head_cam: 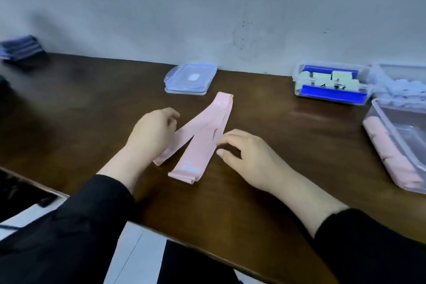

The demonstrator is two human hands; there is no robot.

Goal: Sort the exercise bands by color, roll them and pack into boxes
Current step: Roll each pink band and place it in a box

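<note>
One dark wooden table (92,104), against a grey wall. Three clear boxes at right: pale-green rolls (332,82), pale-blue rolls (401,85), pink rolls (391,145). Stacked lids (190,79) at the back. Pink band (202,138), flat, centre. Left hand (153,132) rests on its left strip, fingers loosely bent; right hand (249,153) touches its right edge, fingers relaxed.

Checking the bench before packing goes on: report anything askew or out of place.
Only the pink bands on the table: two strips splay apart in a V instead of lying aligned, between the left hand and right hand. Nothing spilled or damaged shows.
</note>
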